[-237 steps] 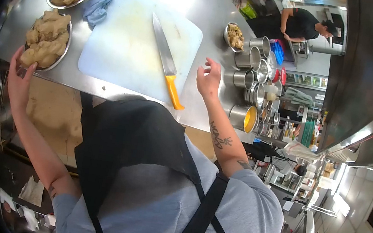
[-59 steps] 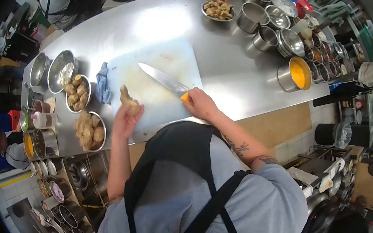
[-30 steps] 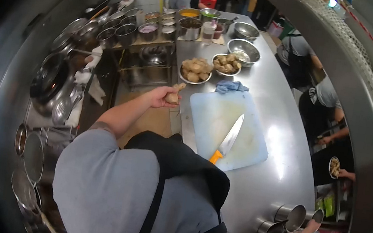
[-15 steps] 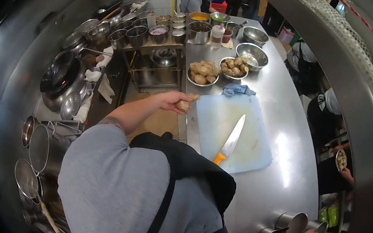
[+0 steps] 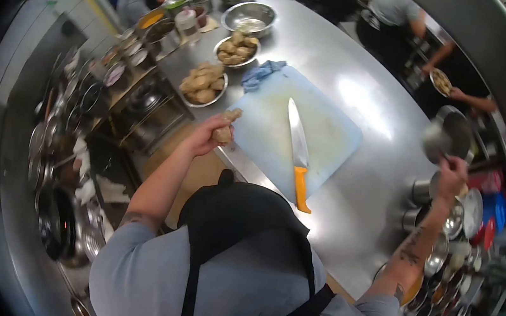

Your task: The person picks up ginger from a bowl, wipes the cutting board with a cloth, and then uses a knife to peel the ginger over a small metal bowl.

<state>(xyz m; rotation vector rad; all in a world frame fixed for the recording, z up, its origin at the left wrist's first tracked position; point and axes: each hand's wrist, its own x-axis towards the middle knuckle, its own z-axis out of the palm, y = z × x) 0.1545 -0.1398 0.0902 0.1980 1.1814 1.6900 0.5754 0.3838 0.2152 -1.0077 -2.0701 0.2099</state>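
In my left hand (image 5: pixel 203 138) is a knobby piece of ginger (image 5: pixel 223 134), closed in my fingers just left of the cutting board (image 5: pixel 339 131). My right arm reaches far to the right, and my right hand (image 5: pixel 453 176) grips the handle of a round metal utensil (image 5: pixel 436 142), blurred by motion. Its exact kind does not show. A knife (image 5: pixel 298 135) with an orange handle lies on the pale blue board, its handle end past the near edge. At the board's far left corner sits a crumpled blue cloth (image 5: pixel 262 76).
Two metal bowls of ginger, a nearer bowl (image 5: pixel 220 96) and a farther bowl (image 5: pixel 252 61), stand beyond the board. An unfilled steel bowl (image 5: pixel 250 21) is behind them. Metal pots (image 5: pixel 422 191) crowd the table's right end. A co-worker across the counter holds a bowl (image 5: pixel 440 82).
My view has turned right. My right hand has risen from among the pots, now with the metal utensil in it. My left hand still holds the ginger beside the board.
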